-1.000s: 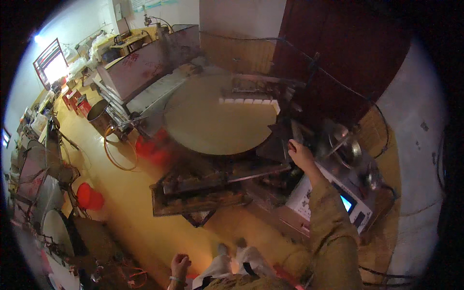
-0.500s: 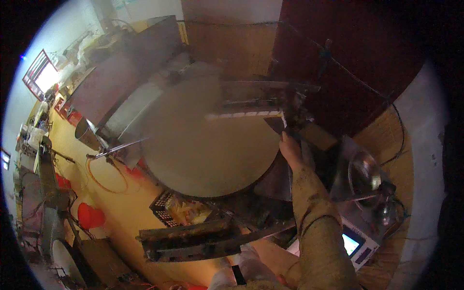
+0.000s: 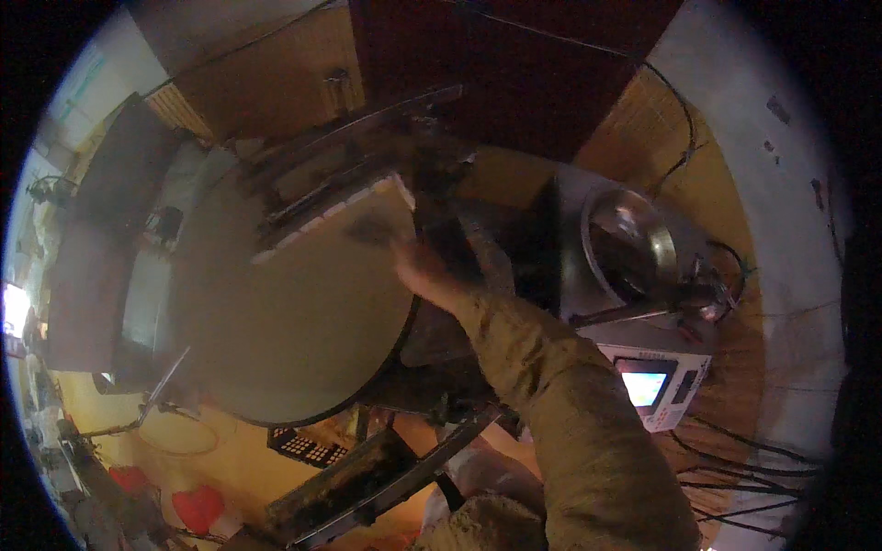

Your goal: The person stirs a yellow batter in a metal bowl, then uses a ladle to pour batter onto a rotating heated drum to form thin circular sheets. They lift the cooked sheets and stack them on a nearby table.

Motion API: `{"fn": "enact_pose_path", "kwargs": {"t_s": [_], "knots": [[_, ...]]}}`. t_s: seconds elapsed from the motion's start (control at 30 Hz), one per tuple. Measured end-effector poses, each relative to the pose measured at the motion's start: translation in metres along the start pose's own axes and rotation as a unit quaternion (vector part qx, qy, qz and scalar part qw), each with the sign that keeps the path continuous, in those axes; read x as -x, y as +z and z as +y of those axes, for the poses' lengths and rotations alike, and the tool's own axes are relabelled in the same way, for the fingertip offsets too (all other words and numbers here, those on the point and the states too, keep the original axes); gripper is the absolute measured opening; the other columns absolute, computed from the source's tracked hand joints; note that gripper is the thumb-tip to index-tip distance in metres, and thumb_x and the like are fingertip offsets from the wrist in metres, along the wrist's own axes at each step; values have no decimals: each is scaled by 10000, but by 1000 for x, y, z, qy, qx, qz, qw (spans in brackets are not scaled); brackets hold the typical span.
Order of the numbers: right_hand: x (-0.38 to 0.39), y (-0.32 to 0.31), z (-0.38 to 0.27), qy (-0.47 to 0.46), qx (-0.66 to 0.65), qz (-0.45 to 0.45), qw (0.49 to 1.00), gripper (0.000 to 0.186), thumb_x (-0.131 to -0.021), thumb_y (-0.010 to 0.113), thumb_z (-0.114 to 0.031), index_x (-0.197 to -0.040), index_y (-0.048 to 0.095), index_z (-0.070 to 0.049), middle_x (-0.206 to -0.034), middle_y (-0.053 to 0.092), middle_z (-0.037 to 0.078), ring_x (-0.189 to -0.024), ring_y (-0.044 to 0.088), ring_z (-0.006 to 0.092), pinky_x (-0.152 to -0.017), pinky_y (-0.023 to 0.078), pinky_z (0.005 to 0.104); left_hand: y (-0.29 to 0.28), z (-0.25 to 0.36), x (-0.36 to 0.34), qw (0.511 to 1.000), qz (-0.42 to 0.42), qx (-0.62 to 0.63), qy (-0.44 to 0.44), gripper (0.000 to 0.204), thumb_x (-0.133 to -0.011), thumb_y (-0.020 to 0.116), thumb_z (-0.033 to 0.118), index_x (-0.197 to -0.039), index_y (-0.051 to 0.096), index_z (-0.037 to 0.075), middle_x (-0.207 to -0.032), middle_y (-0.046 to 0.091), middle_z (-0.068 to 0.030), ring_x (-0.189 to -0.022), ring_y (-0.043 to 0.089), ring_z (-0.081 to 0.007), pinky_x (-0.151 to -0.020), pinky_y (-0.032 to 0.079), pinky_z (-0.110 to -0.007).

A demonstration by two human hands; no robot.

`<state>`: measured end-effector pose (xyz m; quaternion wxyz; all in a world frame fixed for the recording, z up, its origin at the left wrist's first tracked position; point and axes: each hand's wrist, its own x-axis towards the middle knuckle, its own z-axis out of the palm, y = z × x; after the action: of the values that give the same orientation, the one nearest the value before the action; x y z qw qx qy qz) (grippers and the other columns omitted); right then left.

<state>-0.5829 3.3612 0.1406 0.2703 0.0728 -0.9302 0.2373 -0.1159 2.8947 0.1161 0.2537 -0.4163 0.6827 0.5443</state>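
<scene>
My right hand [image 3: 430,275] reaches in over the right side of a large round griddle [image 3: 294,331], whose top looks pale and even. Its fingers are closed on a dark flat scraper [image 3: 371,230], smeared by motion, with the blade just over the griddle. Beyond the blade a pale-edged straight bar [image 3: 331,213] crosses the far part of the griddle. The brown sleeve [image 3: 588,413] of my right arm comes up from the lower edge. My left hand does not show.
To the right is a shiny metal bowl [image 3: 629,243], with a white control box [image 3: 654,390] with a lit screen below it. A dark curved rail [image 3: 395,482] runs in front of the griddle. A black crate [image 3: 308,445] and a red heart-shaped thing [image 3: 197,508] lie lower left. Haze hangs over the griddle.
The view has swung right, so the griddle sits farther left in it. My right hand with the scraper stays by the griddle's right side, and the blade now reaches inward near the bar's end.
</scene>
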Motion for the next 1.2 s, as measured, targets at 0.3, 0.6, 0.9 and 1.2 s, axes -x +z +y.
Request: {"fn": "enact_pose_path", "kwargs": {"t_s": [0.3, 0.6, 0.9, 1.2], "knots": [[4, -53, -57, 76, -32, -184, 980, 384, -817, 537, -120, -1186, 517, -15, -933, 588, 223, -865, 565, 378, -730, 459, 444, 1, -1, 21, 996, 1, 84, 36, 302, -905, 504, 164, -1162, 518, 8, -1114, 557, -149, -890, 602, -254, -712, 529, -383], [-1, -31, -16, 92, 45, -171, 980, 411, -830, 554, -174, -1220, 501, -58, -974, 570, 252, -878, 572, 363, -701, 465, 453, -16, -34, 25, 996, 53, 44, 63, 215, -899, 505, 102, -1087, 537, 4, -985, 580, -119, -804, 603, -208, -685, 545, -344], [34, 31, -32, -89, 333, -419, 840, 452, -821, 527, -162, -1216, 465, 50, -1132, 535, 258, -990, 536, 386, -884, 431, 434, -32, -30, 62, 944, 204, 222, 132, 163, -843, 587, 124, -952, 538, 13, -859, 576, -79, -706, 568, -168, -644, 506, -341], [36, -38, -156, 161, -140, -526, 823, 458, -812, 496, -107, -1241, 396, 20, -861, 563, 117, -692, 543, 203, -676, 465, 344, -156, 54, 89, 789, 476, 294, 253, 313, -852, 528, 85, -1146, 448, 15, -975, 523, -76, -787, 526, -142, -671, 466, -264]]}}
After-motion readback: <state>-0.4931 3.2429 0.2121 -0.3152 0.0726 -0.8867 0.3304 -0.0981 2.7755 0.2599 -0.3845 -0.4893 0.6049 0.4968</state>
